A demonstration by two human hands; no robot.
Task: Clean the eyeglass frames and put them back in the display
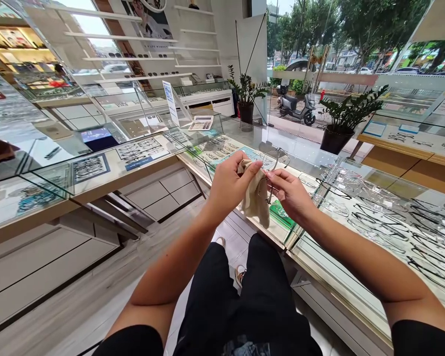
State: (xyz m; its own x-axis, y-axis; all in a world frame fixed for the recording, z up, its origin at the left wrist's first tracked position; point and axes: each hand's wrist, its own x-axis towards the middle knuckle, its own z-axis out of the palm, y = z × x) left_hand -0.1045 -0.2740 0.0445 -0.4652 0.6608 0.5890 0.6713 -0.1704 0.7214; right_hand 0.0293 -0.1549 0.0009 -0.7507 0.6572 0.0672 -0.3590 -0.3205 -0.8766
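Note:
A beige cloth (257,200) hangs from my left hand (232,183), its fingers closed on the fabric with the thumb on top. My right hand (291,193) pinches a pair of thin-framed glasses (278,157) close to the cloth. Part of the glasses rises above my fingers and a dark temple hangs below. The cloth and my fingers hide the rest of the frame. Both hands meet above the glass display counter, almost touching.
Rows of glasses (385,217) fill the glass case at right. A green box (282,213) lies below my hands. Behind stand a calculator (200,123), a sign (170,103) and potted plants (335,138). A display tray (91,168) lies at left.

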